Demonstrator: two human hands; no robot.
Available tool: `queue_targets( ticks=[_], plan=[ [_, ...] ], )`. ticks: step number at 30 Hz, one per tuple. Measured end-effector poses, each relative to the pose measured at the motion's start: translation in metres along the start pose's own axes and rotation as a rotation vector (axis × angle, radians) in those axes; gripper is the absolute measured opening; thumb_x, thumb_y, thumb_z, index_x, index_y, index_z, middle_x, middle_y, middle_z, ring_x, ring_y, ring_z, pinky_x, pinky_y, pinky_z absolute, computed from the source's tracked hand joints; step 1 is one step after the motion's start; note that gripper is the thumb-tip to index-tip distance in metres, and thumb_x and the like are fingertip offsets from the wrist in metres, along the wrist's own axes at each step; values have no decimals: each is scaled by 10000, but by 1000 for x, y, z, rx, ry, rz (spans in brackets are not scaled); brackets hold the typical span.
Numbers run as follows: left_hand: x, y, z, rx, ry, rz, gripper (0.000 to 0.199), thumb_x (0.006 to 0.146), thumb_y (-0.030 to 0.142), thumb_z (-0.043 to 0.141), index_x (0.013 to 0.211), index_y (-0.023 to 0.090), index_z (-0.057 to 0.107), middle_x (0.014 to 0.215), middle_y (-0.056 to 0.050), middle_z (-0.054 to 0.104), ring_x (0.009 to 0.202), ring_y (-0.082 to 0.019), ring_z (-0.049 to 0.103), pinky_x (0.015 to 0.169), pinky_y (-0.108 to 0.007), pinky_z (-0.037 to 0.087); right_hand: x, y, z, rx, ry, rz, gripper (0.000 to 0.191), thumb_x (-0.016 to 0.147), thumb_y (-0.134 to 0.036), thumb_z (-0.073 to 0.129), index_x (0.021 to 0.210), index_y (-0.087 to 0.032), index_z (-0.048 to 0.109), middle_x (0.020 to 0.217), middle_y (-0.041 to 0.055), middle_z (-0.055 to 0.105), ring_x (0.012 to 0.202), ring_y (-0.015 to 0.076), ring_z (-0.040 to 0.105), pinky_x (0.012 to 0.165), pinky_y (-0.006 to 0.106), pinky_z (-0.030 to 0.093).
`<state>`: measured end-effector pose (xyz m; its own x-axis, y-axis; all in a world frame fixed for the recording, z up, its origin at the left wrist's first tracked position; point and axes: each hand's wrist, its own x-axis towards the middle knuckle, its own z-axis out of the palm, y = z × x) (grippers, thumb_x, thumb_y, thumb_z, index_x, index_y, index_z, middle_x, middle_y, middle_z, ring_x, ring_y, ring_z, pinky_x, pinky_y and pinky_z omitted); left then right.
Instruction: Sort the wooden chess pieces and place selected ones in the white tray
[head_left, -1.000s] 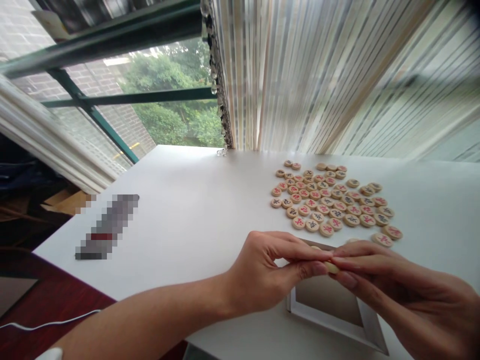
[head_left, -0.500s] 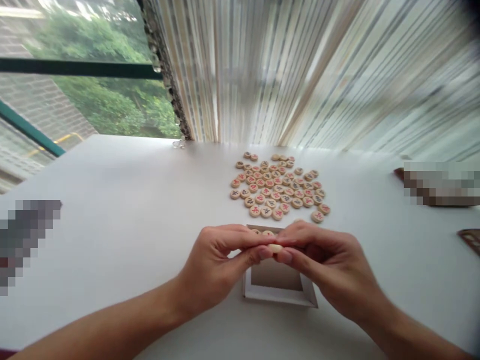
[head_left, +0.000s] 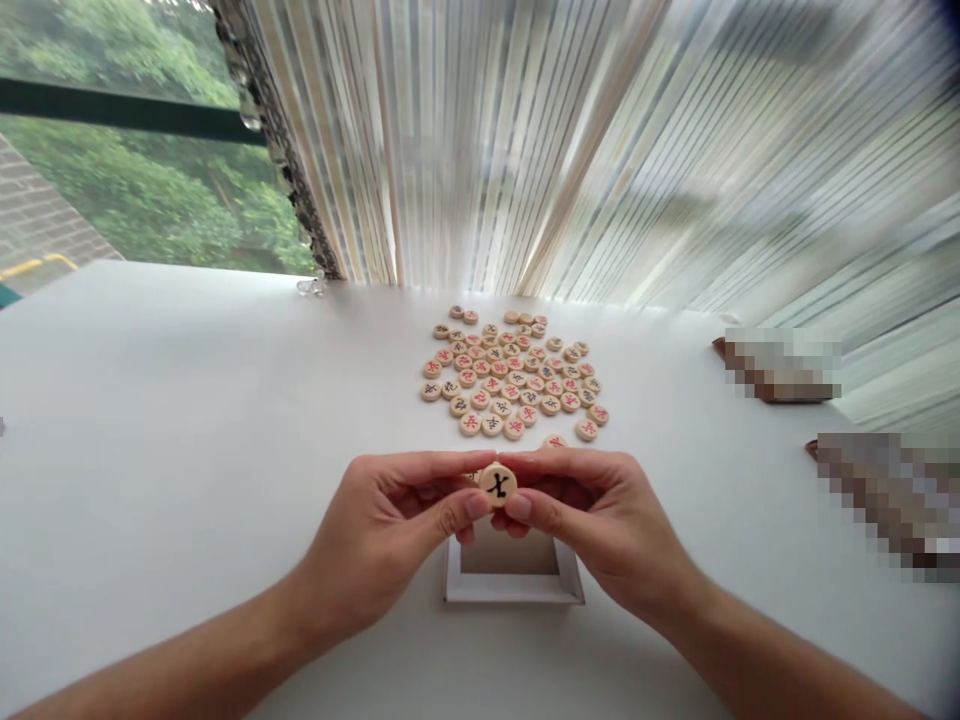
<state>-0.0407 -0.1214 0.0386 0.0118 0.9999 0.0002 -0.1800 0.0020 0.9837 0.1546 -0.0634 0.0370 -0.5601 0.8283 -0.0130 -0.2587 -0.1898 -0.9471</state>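
Observation:
A round wooden Chinese chess piece [head_left: 498,484] with a black character faces me, its edges pinched between both hands. My left hand [head_left: 397,520] grips its left side with thumb and fingers, and my right hand [head_left: 592,520] grips the right side. Below them stands a small shallow box [head_left: 513,590] with white rims and a brown bottom; the hands cover its far part. Part of another piece shows behind my left fingers. Beyond the hands, several chess pieces [head_left: 510,375] with red or black characters lie face up in a loose cluster.
The white table [head_left: 225,430] runs back to a striped string curtain [head_left: 465,150] and a window at the left. Two dark-edged, blurred-out objects [head_left: 784,370] lie on the right. A small clear item [head_left: 311,285] sits by the curtain's foot.
The held chess piece has turned from edge-on so its black character now faces me. A red-marked piece now shows just beyond my right fingers. The view has shifted to the right.

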Motion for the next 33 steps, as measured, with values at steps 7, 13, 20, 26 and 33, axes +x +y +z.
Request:
queue_targets(
  ticks=[7,13,20,26,33],
  plan=[
    [-3,-4,1,-30,-40,-4,314,848,157,852,1158,211,842,776,-27,834,692,-149,784,661,-179,640,-1,2,1,-36,30,12,359,647,-250,1011,977,-214,874,760,41,810,602,144,732,598,244,659],
    [-4,-5,3,81,-42,43,319,863,214,840,1182,211,837,927,-58,859,813,-231,825,746,-284,693,-2,4,2,-73,59,9,397,584,-304,1039,925,-206,860,772,39,810,626,169,743,607,273,666],
    [-5,-5,1,459,-40,364,380,863,82,799,1200,254,827,1025,-21,857,825,-166,829,794,-171,646,-3,5,5,-140,123,-36,365,546,-237,1048,804,-184,795,735,18,779,630,143,713,579,218,613],
    [-7,-3,1,561,-72,480,396,851,64,808,1207,238,822,976,-3,863,778,-135,818,797,-148,634,-4,3,6,-33,77,48,316,620,-225,1018,756,-188,736,731,8,789,660,156,752,603,227,617],
    [-3,-2,3,358,-54,366,410,865,53,803,1210,273,824,1006,-2,860,846,-145,828,836,-147,635,-3,1,5,4,23,20,148,817,-270,910,835,-186,789,731,3,784,605,95,701,592,183,597]
  ],
)
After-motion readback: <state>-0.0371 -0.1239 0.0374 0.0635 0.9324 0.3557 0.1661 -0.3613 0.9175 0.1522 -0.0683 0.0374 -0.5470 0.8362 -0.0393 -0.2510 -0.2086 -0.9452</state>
